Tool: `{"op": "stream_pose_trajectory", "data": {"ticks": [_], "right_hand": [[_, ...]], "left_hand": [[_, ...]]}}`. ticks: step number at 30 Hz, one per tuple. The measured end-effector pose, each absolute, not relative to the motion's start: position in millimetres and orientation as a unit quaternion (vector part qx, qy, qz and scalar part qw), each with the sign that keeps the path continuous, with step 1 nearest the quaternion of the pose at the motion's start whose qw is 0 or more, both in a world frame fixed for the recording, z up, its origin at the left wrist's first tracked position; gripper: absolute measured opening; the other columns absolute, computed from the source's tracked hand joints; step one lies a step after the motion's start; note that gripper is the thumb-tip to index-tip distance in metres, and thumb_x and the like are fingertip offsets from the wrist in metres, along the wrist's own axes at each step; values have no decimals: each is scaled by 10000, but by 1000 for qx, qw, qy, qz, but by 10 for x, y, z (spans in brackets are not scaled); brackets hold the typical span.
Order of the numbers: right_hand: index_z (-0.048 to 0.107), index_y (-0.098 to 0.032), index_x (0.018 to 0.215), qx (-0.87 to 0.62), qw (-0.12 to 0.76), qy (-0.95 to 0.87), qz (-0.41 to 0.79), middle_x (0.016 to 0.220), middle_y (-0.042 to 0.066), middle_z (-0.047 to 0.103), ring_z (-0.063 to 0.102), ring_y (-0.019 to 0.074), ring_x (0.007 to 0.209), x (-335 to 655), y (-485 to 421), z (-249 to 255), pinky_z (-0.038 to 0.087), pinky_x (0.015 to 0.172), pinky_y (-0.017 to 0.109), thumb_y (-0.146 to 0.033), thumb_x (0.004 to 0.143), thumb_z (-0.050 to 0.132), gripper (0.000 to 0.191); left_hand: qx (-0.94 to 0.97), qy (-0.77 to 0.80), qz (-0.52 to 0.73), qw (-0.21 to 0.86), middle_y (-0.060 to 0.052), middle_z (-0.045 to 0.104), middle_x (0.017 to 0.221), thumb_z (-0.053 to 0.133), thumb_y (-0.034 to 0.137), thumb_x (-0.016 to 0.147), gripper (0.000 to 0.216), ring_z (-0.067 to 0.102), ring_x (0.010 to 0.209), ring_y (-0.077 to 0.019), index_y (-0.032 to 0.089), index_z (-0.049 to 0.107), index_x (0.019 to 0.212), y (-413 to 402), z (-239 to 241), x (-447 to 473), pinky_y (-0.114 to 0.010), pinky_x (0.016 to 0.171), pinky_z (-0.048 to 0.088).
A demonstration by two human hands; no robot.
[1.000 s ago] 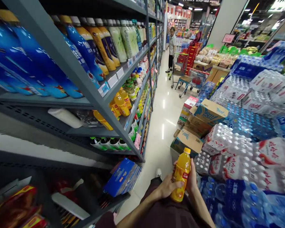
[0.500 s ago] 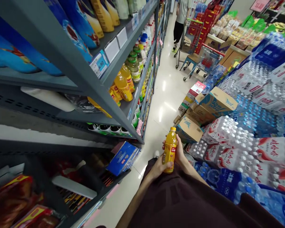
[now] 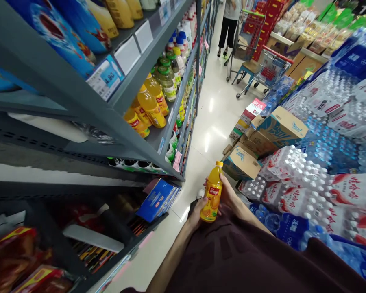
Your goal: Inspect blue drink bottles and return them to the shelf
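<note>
A person holds a bottle of orange drink (image 3: 212, 194) in front of a dark garment (image 3: 234, 252), with both hands closed around it. The left hand (image 3: 198, 211) grips its near side, thumb laid against the label, while the right hand (image 3: 227, 192) wraps the other side below the neck (some fingers are hidden behind the bottle). The yellow cap is on, the red patch of the label faces up toward the camera, and the bottle leans slightly to the right at its top. Well apart from it, similar orange bottles (image 3: 149, 106) stand on a grey shelf rack (image 3: 118, 122), beneath a price tag (image 3: 106, 78). A blue carton (image 3: 158, 200) sits low on the left. Across the pale floor (image 3: 203, 136), cardboard boxes (image 3: 242, 162) lie beside wrapped packs of bottles (image 3: 295, 162); farther off, another person (image 3: 230, 26) stands near a shopping cart (image 3: 270, 69).
</note>
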State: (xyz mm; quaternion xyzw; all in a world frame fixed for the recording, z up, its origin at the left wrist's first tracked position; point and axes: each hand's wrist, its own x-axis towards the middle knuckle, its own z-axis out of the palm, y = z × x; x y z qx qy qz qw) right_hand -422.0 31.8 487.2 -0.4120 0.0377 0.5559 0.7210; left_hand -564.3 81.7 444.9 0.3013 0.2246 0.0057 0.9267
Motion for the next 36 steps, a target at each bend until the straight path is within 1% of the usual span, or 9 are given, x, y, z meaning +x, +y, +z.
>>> {"op": "stream_pose_trajectory", "data": {"ticks": [5,9,12,15,18,21,25,32,36], "right_hand": [[631,-211,1011,-354,752,43,554,818,45,737,712,221,704,-4005,182,4930,584,626,336,-640,795,680,483],[633,-211,982,-342,767,38,542,762,27,721,686,191,621,-3755,-34,4975,564,592,302,-637,825,625,454],[633,-207,935,-355,772,57,524,734,28,714,672,183,588,-3558,-287,4991,548,552,285,-638,834,612,443],[632,-209,935,-371,782,82,493,720,25,711,667,178,581,-3383,-570,4951,549,551,281,-631,834,626,434],[624,-206,947,-376,784,97,484,727,24,709,678,178,597,-3248,-839,4848,549,553,272,-640,830,631,449],[614,-207,949,-396,781,122,467,735,17,708,683,179,606,-3162,-1078,4743,550,549,270,-632,812,661,449],[612,-207,938,-409,777,149,455,736,17,713,687,182,617,-3110,-1344,4696,554,553,276,-621,802,681,441],[639,-226,912,-339,811,107,464,796,18,735,701,206,671,-3028,-1519,4801,570,597,319,-566,820,655,352],[656,-223,888,-319,816,46,481,839,30,736,710,229,755,-2961,-1579,4884,581,636,341,-502,799,692,295]], "left_hand": [[289,195,-33,937,-214,733,1009,477,740,857,747,723,810,-304,62,674,1102,630,4450,-5481,-360,670,541],[339,207,-55,916,-173,721,1022,590,682,826,692,706,879,-299,108,603,1212,374,4577,-5227,-373,725,556],[444,239,-25,863,-127,698,1052,718,559,791,628,677,893,-253,137,560,1229,133,4656,-5014,-352,763,546],[573,266,9,776,-91,673,1041,769,473,768,533,633,902,-217,141,583,1141,-126,4658,-4834,-308,795,511],[643,297,15,706,-68,669,978,755,460,785,494,617,851,-205,144,592,1128,-396,4632,-4708,-285,758,483],[667,327,20,669,-75,688,1031,690,487,848,494,633,909,-229,162,592,1207,-663,4636,-4626,-294,800,473],[661,345,31,665,-78,702,1051,549,528,938,465,633,918,-228,152,614,1203,-941,4662,-4550,-287,798,460],[681,312,63,660,-42,689,973,542,533,948,461,571,817,-180,145,641,1177,-1057,4703,-4521,-258,731,428],[635,284,74,714,-74,691,1024,543,558,941,499,596,887,-210,124,650,1163,-1113,4739,-4546,-281,782,447]]}}
